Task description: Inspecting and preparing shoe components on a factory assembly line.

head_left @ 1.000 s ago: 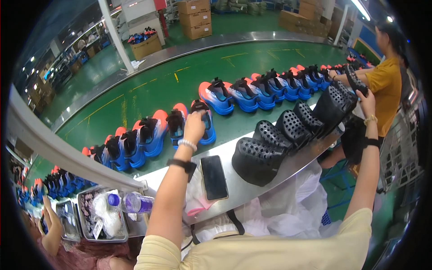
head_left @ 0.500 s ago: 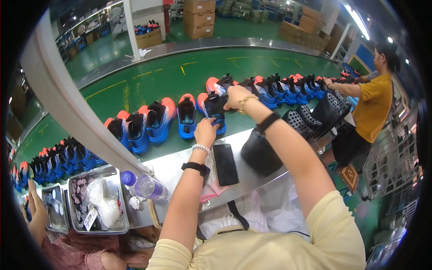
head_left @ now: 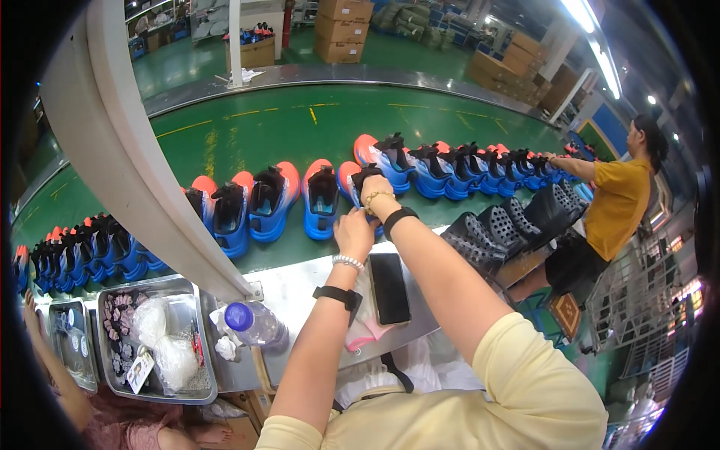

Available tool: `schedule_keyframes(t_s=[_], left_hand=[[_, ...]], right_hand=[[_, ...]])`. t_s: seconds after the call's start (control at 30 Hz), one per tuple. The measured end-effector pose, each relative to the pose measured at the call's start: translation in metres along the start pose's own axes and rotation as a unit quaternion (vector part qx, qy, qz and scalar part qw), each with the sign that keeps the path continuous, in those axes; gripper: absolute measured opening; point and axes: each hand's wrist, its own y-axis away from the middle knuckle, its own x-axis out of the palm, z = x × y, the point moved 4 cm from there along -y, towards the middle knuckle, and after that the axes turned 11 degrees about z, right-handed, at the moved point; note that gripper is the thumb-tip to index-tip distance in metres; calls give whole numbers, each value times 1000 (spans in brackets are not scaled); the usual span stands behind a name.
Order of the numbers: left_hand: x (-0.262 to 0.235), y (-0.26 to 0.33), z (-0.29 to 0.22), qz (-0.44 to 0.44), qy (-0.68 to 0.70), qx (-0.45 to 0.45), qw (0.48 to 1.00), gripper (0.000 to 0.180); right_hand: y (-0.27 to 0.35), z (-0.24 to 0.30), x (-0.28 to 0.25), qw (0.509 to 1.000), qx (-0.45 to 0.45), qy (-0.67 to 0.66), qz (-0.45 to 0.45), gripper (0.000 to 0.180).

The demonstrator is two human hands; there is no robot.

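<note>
Both my hands are on one sneaker [head_left: 347, 175] with an orange toe, black collar and blue sole, standing on the green conveyor belt. My right hand [head_left: 377, 190], fingers curled, is closed over its collar and covers much of the opening. At its heel, my left hand [head_left: 354, 231] is closed with bent fingers; the fingertips are partly hidden. Just to the left stands a matching sneaker [head_left: 321, 201]. Another sneaker [head_left: 386, 159] sits just beyond on the right. Near my left wrist, a black phone [head_left: 390, 289] lies on the metal ledge [head_left: 300, 281].
Sneaker rows extend along the belt both ways. A purple-capped bottle [head_left: 256, 326] and metal tray [head_left: 208, 337] of small parts stand left, beside a white post [head_left: 127, 142]. Black perforated clogs [head_left: 480, 236] lie right. A co-worker in yellow [head_left: 626, 191] stands farther right; another person's arm [head_left: 56, 364] shows left.
My right hand has moved down and left onto the sneaker's collar, closer to my left hand. The whole view has shifted slightly, and the right-hand co-worker's arm has moved.
</note>
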Motion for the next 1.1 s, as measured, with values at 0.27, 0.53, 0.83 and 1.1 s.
schedule_keyframes(t_s=[0.27,0.53,0.83,1.1], left_hand=[[-2,0,1,8,-21,-36,999,28],[-13,9,27,-4,9,-28,1000,33],[-10,10,1,-56,-219,-62,972,53],[-11,-32,-64,-150,-258,116,947,53]], right_hand=[[19,2,-27,992,-70,-87,51,28],[0,52,-13,972,-145,98,159,24],[34,19,-41,943,-146,-178,240,38],[177,-236,-197,919,-280,-265,-80,40]])
